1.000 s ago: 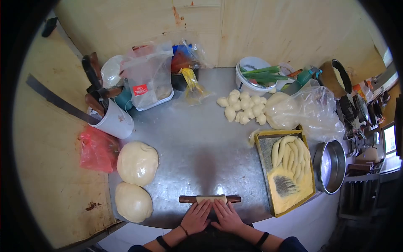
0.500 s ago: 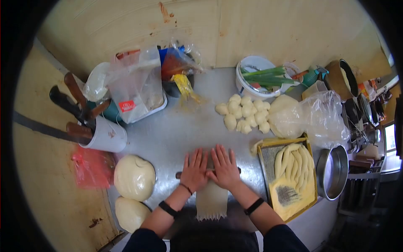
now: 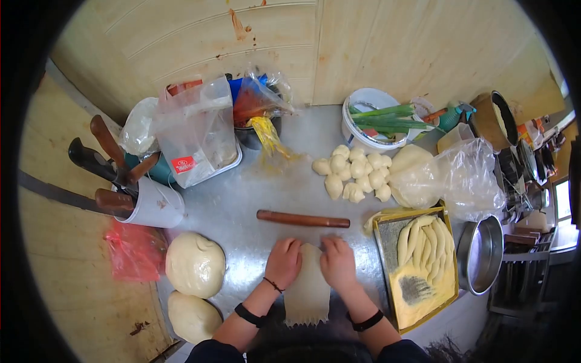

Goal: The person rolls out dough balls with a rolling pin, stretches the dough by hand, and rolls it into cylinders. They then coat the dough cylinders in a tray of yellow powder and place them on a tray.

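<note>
A thin, flat dough sheet [image 3: 307, 296] lies on the metal table in front of me, its near edge ragged. My left hand [image 3: 284, 264] is closed at the left of the sheet's far end, fingers curled in against the dough. On the opposite side, my right hand [image 3: 339, 264] is closed in the same way at the right edge. The fingertips are partly hidden beneath both hands. Just beyond them a brown wooden rolling pin [image 3: 302, 219] lies crosswise, untouched.
Two large dough lumps [image 3: 195, 265] sit at left, near a white container of knives [image 3: 158, 202]. Small dough balls [image 3: 357, 172] are grouped at back right. A yellow-edged tray [image 3: 436, 308] holds dough strips; a round metal pan [image 3: 482, 255] stands beside it. A white bucket [image 3: 372, 136] holds green onions.
Both hands have come off the rolling pin and drawn back toward me, from flat to curled at the dough sheet's far end. The pin now lies free, farther away.
</note>
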Motion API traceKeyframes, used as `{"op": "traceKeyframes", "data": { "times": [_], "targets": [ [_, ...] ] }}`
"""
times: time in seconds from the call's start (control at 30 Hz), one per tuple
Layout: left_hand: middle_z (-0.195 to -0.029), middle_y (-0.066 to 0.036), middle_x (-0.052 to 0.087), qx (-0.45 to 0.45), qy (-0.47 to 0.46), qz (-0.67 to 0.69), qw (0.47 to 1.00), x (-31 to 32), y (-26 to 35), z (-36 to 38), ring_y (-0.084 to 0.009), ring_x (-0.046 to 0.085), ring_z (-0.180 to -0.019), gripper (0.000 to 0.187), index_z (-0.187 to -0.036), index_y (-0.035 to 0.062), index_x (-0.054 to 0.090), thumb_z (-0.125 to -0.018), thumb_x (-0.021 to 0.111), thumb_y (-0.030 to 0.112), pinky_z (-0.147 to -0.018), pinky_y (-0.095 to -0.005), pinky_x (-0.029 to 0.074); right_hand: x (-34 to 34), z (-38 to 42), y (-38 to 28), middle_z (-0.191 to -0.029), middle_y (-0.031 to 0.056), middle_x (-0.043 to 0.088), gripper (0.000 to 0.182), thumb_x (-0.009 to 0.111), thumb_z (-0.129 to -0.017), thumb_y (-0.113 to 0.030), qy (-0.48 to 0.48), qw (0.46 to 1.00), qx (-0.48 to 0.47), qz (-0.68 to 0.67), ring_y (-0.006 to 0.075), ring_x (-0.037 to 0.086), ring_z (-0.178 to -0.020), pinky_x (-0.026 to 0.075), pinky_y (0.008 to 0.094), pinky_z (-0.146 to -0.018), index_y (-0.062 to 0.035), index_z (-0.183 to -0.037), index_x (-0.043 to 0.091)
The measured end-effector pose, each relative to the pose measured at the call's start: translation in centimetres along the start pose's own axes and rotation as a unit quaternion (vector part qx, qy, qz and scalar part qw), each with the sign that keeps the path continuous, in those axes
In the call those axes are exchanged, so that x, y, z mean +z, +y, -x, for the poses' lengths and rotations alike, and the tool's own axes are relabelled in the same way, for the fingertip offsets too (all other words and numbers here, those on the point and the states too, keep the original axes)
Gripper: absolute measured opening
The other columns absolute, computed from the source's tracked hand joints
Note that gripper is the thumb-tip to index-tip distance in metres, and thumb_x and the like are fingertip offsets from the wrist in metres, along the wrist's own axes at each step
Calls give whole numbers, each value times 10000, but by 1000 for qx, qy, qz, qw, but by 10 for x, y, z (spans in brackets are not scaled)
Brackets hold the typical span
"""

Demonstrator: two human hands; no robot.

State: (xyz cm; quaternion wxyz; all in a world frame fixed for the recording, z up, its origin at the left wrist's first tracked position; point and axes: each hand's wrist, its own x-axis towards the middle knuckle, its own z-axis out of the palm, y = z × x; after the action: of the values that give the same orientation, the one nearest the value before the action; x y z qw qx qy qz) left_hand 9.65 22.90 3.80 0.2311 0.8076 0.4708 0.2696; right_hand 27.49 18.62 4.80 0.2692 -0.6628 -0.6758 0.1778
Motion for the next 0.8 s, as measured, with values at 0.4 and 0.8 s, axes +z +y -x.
{"op": "traceKeyframes", "data": {
  "times": [0.4, 0.8],
  "targets": [
    [-1150, -138, 581, 109, -65, -110, 986, -4, 16, 46, -343, 557, -1086, 441, -1220, -29, 583, -801, 613, 103, -936, -458, 458, 25, 54, -27, -1268, 179, 554, 489, 614, -798, -131, -18, 986, -99, 130, 341, 547, -1149, 453, 450, -968, 23, -1260, 566],
    [-1488, -278, 378, 69, -131, -29, 988, 15, 9, 64, -443, 350, -1394, 655, -1424, -101, 381, -881, 522, 238, -1163, -509, 298, 33, 60, -11, -1568, 236, 285, 793, 540, -906, -495, -138, 983, -55, 106, 339, 220, -1490, 179, 589, -1172, 20, -1484, 364]
  ]
}}
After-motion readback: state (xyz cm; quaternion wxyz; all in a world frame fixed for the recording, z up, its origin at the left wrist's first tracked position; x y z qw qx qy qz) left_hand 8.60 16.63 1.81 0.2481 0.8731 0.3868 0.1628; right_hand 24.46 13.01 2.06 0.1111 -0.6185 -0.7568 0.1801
